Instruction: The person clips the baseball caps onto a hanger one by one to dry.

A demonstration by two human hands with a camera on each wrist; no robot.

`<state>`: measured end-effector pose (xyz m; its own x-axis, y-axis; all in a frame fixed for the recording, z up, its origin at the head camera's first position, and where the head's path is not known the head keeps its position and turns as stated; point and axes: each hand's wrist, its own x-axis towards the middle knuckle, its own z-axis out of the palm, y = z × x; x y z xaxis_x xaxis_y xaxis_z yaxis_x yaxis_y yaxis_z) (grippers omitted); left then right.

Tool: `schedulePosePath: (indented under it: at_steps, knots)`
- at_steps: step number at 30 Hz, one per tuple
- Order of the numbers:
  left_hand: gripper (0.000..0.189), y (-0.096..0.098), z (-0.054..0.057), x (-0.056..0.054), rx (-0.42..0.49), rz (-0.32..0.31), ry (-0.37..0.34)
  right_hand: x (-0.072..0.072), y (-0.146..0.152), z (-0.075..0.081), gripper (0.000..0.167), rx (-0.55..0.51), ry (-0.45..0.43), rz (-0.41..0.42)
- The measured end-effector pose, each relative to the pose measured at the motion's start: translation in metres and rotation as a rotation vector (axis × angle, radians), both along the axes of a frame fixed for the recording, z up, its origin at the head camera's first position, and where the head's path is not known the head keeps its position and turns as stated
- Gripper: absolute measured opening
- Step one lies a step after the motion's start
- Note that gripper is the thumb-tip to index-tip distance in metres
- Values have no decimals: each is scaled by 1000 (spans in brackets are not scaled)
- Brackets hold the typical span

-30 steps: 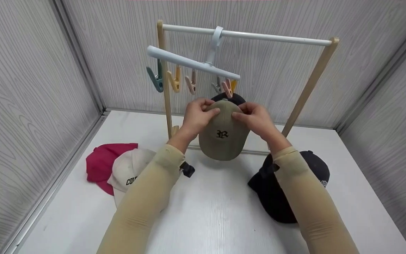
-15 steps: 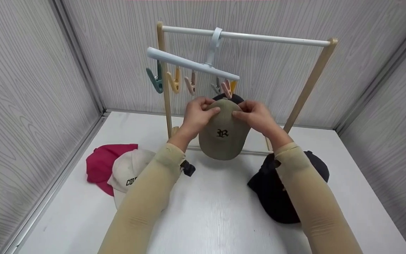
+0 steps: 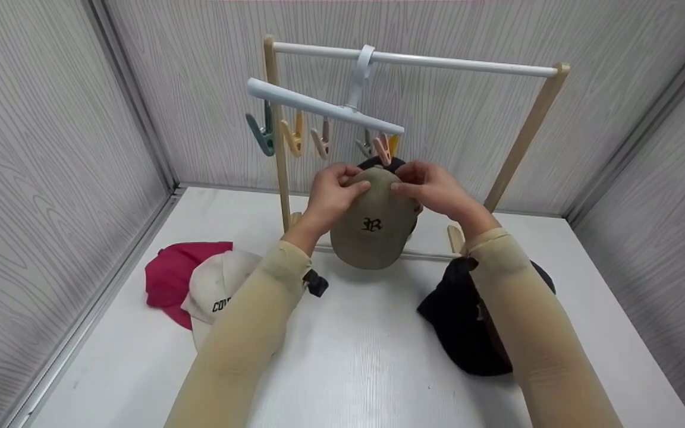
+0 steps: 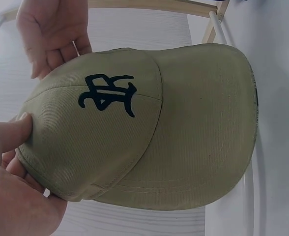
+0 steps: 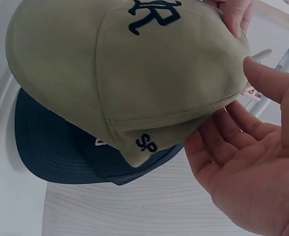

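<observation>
One green cap (image 3: 372,238) is held bill-down just below the pink clip (image 3: 383,150) on the hanger (image 3: 319,106); whether any clip bites it, I can't quite tell. If none does, it could drop once let go, and a careless nudge might knock the dark cap (image 5: 56,142) behind it. The left hand (image 3: 332,193) and right hand (image 3: 436,189) pinch opposite sides of its top, thumbs (image 3: 358,189) in front, arms (image 3: 244,339) stretched forward.

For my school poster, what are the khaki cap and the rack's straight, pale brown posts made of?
The khaki, round cloth cap looks like matte cotton, maybe blended: fine weave, visible stitching. The straight, pale brown posts look like smooth wood, from their colour.
</observation>
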<state>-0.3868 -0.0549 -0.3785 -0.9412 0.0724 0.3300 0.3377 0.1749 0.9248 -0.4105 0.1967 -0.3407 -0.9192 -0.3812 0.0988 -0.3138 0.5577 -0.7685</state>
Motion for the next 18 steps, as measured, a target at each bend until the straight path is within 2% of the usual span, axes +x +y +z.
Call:
schedulePosePath:
  at_steps: [13, 18]
  knots:
    - [20, -1, -1, 0, 5, -5, -1, -14, -15, 29, 67, 41, 84, -11]
    - [19, -2, -1, 0, 7, -11, 4, -21, -24, 36, 67, 14, 73, -29]
